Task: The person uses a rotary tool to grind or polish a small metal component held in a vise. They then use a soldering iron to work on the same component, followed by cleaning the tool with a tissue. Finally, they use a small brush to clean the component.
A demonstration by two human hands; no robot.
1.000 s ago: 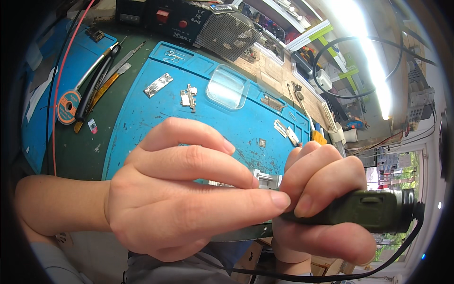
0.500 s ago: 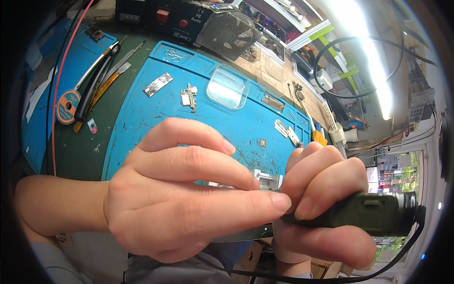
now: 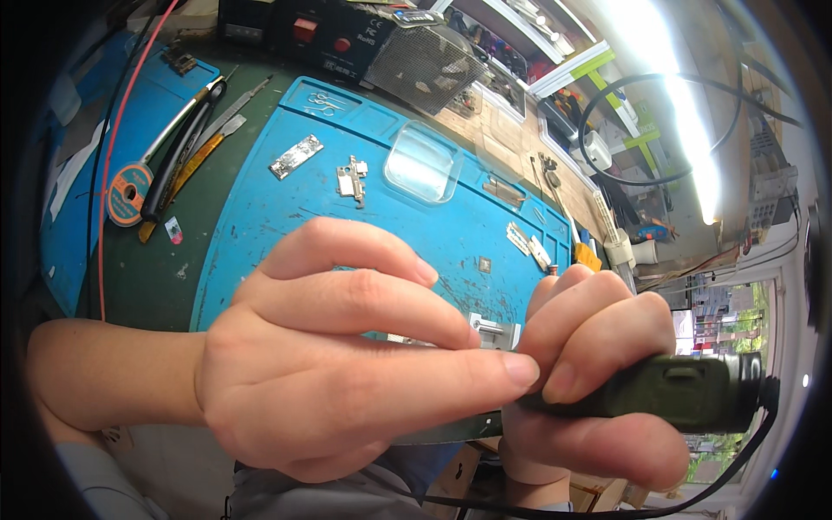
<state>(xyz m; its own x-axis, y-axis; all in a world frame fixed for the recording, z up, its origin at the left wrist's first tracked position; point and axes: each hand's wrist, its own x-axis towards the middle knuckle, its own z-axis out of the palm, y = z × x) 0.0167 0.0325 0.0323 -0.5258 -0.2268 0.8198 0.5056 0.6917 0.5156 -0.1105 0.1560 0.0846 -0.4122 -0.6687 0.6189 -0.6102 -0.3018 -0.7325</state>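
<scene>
My right hand (image 3: 598, 329), at the right, wraps round a dark green block-shaped device (image 3: 659, 394) with a black end and a black cable. My left hand (image 3: 329, 364) reaches across from the left, its index finger stretched out. That fingertip meets the device's near end beside my right fingers; the other left fingers that show are bent and apart, and the thumb is hidden. Behind the hands, a small metal clamp-like fixture (image 3: 494, 329) sits on the blue work mat (image 3: 260, 225), partly covered. A circuit board piece (image 3: 351, 179) and a silvery plate (image 3: 296, 157) lie farther back on the mat.
A clear plastic tray (image 3: 423, 165) rests on the mat. Left of it lie a solder spool (image 3: 130, 195), black tweezers (image 3: 169, 173) and a yellow-handled knife (image 3: 195, 165). A black box (image 3: 303, 52) with red controls stands behind. The black cable (image 3: 693, 503) loops below my hands.
The bench in view has shifted very slightly right and down. Both hands keep nearly the same pose, and the device stays in my right hand.
</scene>
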